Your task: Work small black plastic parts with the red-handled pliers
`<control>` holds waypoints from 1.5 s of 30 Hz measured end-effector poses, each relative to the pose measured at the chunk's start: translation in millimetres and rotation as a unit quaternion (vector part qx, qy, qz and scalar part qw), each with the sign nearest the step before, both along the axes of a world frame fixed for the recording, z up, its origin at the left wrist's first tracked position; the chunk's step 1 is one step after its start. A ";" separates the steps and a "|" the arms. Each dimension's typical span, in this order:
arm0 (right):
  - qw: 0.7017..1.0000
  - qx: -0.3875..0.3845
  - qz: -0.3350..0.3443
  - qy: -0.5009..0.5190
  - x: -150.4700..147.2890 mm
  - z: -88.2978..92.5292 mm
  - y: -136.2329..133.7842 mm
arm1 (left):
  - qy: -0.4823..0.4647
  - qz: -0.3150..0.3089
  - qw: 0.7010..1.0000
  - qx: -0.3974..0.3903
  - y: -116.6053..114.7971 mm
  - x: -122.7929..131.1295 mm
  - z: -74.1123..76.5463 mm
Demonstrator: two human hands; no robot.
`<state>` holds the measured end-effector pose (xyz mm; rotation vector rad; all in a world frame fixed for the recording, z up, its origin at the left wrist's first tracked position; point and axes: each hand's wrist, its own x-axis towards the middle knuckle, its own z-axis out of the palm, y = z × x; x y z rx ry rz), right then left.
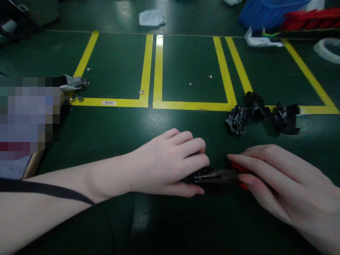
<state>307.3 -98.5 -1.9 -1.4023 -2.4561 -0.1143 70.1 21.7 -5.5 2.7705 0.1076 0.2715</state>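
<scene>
My left hand (175, 163) rests on the dark green table, its fingers curled over a small black part (198, 176) that is mostly hidden under them. My right hand (278, 184) holds red-handled pliers (225, 175), whose metal jaws reach left to the black part at my left fingertips. Only a strip of red handle shows under my right fingers.
A pile of black plastic parts (261, 113) lies beyond my right hand. Yellow tape lines (154, 71) box off the table. Small metal washers (141, 92) are scattered about. A blue bin (268, 12) and red items (310, 17) stand far right. A blurred-out area is at left.
</scene>
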 end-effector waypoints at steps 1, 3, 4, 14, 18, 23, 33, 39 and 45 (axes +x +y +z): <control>1.000 -0.004 -0.008 -0.001 -1.0 -0.3 -0.2 | 0.000 0.000 1.000 0.000 -0.1 -0.1 0.1; 1.000 0.002 -0.016 0.008 -2.6 -1.0 -0.4 | 0.001 0.002 1.000 -0.001 -0.3 -0.1 0.1; 1.000 0.006 -0.017 0.014 -3.0 -1.4 -0.4 | 0.002 0.003 1.000 -0.002 -0.4 -0.2 0.1; 1.000 0.020 -0.006 0.015 0.9 -2.2 0.1 | -0.001 0.001 1.000 -0.010 -0.3 0.3 0.3; 1.000 0.015 -0.011 0.015 2.5 -3.2 -0.7 | 0.003 0.002 1.000 -0.015 -0.3 0.0 0.1; 1.000 0.018 -0.008 0.018 3.4 -2.7 1.1 | -0.002 0.001 1.000 -0.017 -0.3 0.0 -0.4; 1.000 -0.003 -0.025 0.014 5.5 0.5 1.1 | -0.004 0.005 1.000 -0.025 -0.5 0.2 -0.5; 1.000 0.012 -0.001 0.018 10.7 -0.6 4.6 | -0.004 0.006 0.999 -0.031 -0.1 -0.7 0.3; 0.999 0.001 0.007 0.042 13.1 -4.6 6.4 | 0.004 0.005 0.999 -0.042 0.0 -0.5 1.2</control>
